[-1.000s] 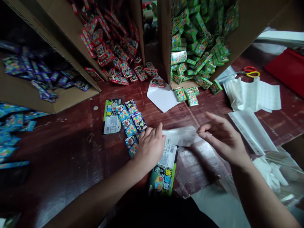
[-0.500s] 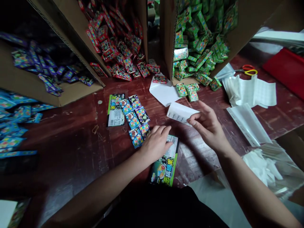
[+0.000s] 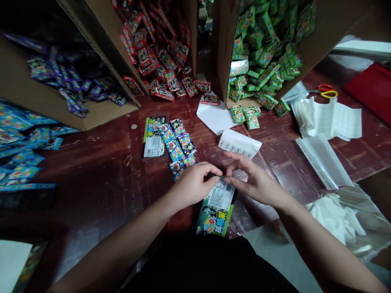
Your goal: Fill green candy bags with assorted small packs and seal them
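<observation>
A printed candy packet [image 3: 216,207], black and green with a white label, lies in front of me with its top edge raised. My left hand [image 3: 195,181] pinches that edge between thumb and fingers. My right hand [image 3: 252,179] is at the same edge, fingers curled and thumb close to the left fingertips; anything small between them is hidden. Just beyond lies a white sticker sheet [image 3: 241,141] with a row of round dark-printed stickers. To the left, small blue candy boxes [image 3: 175,149] and purple candy boxes [image 3: 187,144] lie in two rows, partly behind my left hand.
Another printed packet [image 3: 154,140] lies left of the rows. Cardboard cartons of purple [image 3: 71,87], red [image 3: 165,61] and green boxes [image 3: 262,53] stand behind. Blue boxes [image 3: 24,142] are heaped at left. Scissors [image 3: 326,90], white sheets [image 3: 331,116] and a plastic bag [image 3: 339,219] are at right.
My right hand has left the sticker sheet and moved left and down to the packet's top edge. My left hand now pinches that edge, which has lifted. The view has shifted slightly.
</observation>
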`<action>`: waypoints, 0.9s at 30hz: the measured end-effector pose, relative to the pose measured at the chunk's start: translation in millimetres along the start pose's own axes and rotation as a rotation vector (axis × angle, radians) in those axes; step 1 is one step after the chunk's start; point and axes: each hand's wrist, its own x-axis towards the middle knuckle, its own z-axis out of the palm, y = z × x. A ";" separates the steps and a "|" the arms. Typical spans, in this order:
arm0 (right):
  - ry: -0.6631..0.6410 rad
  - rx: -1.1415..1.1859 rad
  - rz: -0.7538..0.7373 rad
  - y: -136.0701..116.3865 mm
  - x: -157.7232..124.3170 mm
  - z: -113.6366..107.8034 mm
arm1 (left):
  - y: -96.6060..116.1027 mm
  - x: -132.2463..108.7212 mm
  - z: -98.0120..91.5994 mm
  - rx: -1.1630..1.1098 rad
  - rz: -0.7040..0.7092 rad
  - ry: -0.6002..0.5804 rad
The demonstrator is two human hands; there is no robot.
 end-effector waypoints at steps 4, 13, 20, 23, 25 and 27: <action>0.089 -0.269 -0.058 0.0 0.3 6.6 | 1.0 -4.5 -1.4 -0.099 -0.083 -0.006; 0.136 -0.541 -0.180 4.7 -4.2 30.9 | -10.1 -13.2 -7.4 -0.244 -0.068 -0.014; 0.184 -0.190 -0.146 2.7 3.3 36.1 | -26.1 -57.8 -44.3 -0.275 -0.145 0.149; 0.483 0.084 -0.091 8.9 -3.2 42.2 | -36.5 -89.0 -74.0 -0.384 -0.197 0.502; 0.518 0.233 -0.009 14.7 -6.0 54.3 | -41.2 -105.3 -78.2 -0.594 -0.235 0.733; 0.468 0.335 0.059 18.9 -5.0 71.4 | -42.5 -116.7 -65.5 -0.778 -0.282 0.803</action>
